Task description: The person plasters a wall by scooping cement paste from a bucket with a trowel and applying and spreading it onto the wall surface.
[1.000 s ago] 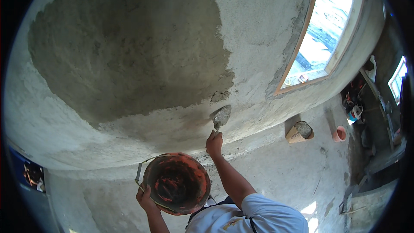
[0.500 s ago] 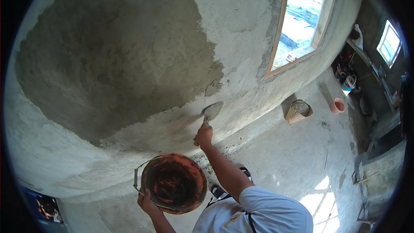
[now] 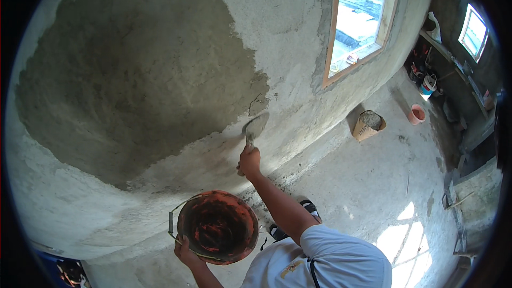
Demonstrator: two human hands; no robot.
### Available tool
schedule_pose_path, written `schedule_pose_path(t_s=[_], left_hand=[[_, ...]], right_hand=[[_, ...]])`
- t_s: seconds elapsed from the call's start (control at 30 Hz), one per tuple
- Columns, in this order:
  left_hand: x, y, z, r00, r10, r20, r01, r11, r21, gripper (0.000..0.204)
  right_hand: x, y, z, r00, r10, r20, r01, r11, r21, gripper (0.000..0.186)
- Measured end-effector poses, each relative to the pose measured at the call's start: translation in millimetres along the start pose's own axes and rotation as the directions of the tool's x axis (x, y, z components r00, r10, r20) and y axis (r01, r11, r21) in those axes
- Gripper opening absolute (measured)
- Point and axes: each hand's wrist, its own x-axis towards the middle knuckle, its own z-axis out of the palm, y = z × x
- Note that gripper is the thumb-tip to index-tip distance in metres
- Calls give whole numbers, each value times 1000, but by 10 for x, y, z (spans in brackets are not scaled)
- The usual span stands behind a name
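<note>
My right hand (image 3: 249,162) is closed round the handle of a pointed trowel (image 3: 257,126). The grey blade lies at or close to the wall, by the lower right edge of a large dark patch of damp plaster (image 3: 133,69); I cannot tell whether it touches. A short crack shows in the plaster just above the blade. Low on the left, my left hand (image 3: 185,253) grips the rim of an orange-red bucket (image 3: 217,226), tilted so its inside faces up. Dark mortar residue smears the bucket's inner walls. Its wire handle hangs over on the left side.
A wood-framed window (image 3: 356,26) opens in the wall at upper right. On the floor stand a cut paper sack (image 3: 369,125) of grey material and a small pink bucket (image 3: 416,114). Farther right are a shelf (image 3: 453,66) and a white-and-blue pail (image 3: 428,86). My sandalled feet stand near the wall.
The trowel and my right hand have moved slightly up and left along the plaster edge. The bucket stays in my left hand, and the whole view has shifted a little.
</note>
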Motion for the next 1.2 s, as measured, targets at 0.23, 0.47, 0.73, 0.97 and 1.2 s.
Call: schedule_pose_path(t_s=[0.23,0.47,0.73,0.97,1.2], left_hand=[[17,93,-17,999,32,18,-32,999,-9,43],[61,26,-35,1000,17,-23,-17,1000,-19,41],[157,-37,-14,1000,21,-8,-21,1000,-21,41],[71,-43,237,999,42,-26,-44,996,-77,39],[-107,-87,618,993,39,-111,-58,982,-178,32]], right_hand=[[-147,-479,-2,961,-275,23,270,955,126,43],[-163,-264,94,967,-253,3,253,967,-13,46],[47,412,-1114,783,-498,372,620,577,-532,38],[781,-767,-2214,562,-507,654,784,75,-616,29],[1456,-1605,-2048,297,-364,883,757,-473,-450,28]])
